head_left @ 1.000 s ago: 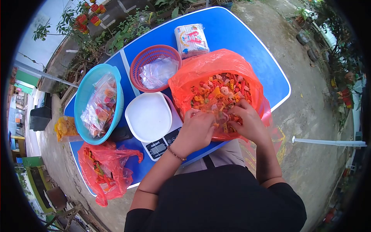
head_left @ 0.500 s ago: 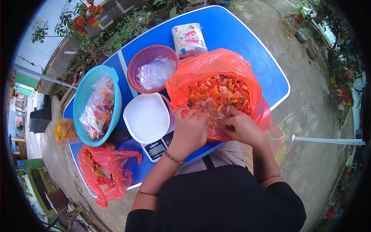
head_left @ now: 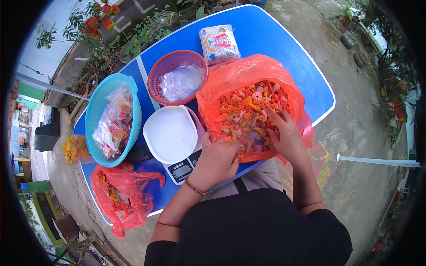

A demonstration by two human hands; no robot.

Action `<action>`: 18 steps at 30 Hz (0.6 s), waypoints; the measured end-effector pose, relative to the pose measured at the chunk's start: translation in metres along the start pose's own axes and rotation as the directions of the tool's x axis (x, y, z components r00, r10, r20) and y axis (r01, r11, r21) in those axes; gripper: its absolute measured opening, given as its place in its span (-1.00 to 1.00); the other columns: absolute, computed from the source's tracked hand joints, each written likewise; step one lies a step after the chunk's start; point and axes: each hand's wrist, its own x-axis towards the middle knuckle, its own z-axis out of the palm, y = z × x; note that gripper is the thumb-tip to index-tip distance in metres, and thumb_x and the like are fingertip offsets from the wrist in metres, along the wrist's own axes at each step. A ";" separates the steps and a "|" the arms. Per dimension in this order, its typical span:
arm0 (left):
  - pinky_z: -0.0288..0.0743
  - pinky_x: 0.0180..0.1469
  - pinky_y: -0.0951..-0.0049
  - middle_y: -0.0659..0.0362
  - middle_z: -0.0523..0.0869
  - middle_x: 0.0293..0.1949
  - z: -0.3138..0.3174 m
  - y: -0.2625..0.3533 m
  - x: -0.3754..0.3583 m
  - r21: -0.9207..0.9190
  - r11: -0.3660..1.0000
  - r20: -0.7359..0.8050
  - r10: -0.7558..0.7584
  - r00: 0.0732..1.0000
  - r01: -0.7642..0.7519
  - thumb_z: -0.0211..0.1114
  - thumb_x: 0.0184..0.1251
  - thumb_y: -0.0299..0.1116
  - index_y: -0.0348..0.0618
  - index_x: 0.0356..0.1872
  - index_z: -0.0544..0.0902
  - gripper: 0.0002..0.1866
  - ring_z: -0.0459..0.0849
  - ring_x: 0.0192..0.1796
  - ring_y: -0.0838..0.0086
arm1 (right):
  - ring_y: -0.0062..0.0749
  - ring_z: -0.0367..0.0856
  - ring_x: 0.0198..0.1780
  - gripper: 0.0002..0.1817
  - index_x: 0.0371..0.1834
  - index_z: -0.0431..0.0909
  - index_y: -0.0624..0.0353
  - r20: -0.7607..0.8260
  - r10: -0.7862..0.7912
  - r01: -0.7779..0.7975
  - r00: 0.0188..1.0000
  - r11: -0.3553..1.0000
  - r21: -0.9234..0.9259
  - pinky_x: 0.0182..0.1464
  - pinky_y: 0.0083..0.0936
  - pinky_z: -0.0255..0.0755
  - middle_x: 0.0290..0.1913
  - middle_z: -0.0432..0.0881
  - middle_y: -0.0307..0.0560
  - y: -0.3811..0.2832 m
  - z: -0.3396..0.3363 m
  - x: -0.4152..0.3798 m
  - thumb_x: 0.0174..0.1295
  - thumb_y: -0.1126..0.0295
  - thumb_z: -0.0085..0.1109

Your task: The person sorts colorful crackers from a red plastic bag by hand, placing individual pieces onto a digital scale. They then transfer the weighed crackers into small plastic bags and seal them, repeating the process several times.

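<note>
Taking the mouth of the large red plastic bag [head_left: 253, 71] as the clock centre, with 12 o'clock at the top of view, the left hand [head_left: 216, 163] is at 7 o'clock, by the bag's near rim. Its fingers are bent and close together; I cannot tell whether they pinch something. The right hand [head_left: 287, 135] is at 4 o'clock, over the coloured snacks [head_left: 248, 99] in this bag, its fingers spread and its thumb apart.

The bag lies near the table's near edge, and its plastic reaches over the edge at 4 o'clock. From 12 to 2 o'clock, a broad blue stretch of table [head_left: 284, 46] gives room, up to the white border. The left side is tighter: the white tray [head_left: 170, 134] is just beside the bag at 9 o'clock, the red basket [head_left: 156, 73] at 10, and the white packet [head_left: 218, 44] at 11.
</note>
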 end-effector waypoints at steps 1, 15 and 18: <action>0.14 0.36 -0.10 0.16 0.76 -0.35 0.002 -0.001 0.000 -0.003 1.000 0.008 0.000 1.000 0.000 0.34 0.17 -0.36 -0.08 -0.29 0.62 -0.88 0.73 -0.13 0.21 | 0.14 0.65 0.06 -0.54 0.14 0.64 0.24 -0.005 0.003 -0.003 1.000 1.000 0.012 0.21 -0.09 0.54 -0.01 0.60 0.21 -0.002 -0.005 -0.001 0.10 0.61 0.36; 0.19 0.11 0.13 0.20 0.72 -0.47 -0.012 0.004 0.019 -0.068 0.998 -0.237 -0.023 0.971 0.007 0.25 0.49 -0.41 -0.13 0.02 0.52 -0.82 0.64 -0.41 0.27 | -0.02 0.69 -0.14 -0.79 -0.31 0.66 0.27 0.103 -0.057 0.070 0.993 0.990 -0.122 -0.11 -0.21 0.58 -0.23 0.60 0.02 -0.003 -0.035 -0.009 -0.07 0.60 0.41; 0.12 0.14 0.28 0.30 0.59 -0.57 -0.027 0.008 0.019 -0.075 0.994 -0.499 0.037 0.866 -0.086 0.26 0.50 -0.46 -0.11 0.04 0.52 -0.82 0.49 -0.49 0.40 | -0.11 0.70 -0.18 -0.76 -0.30 0.66 0.29 -0.189 -0.164 0.158 0.968 0.986 -0.050 -0.16 -0.30 0.59 -0.23 0.61 -0.02 -0.010 -0.043 -0.002 -0.10 0.67 0.35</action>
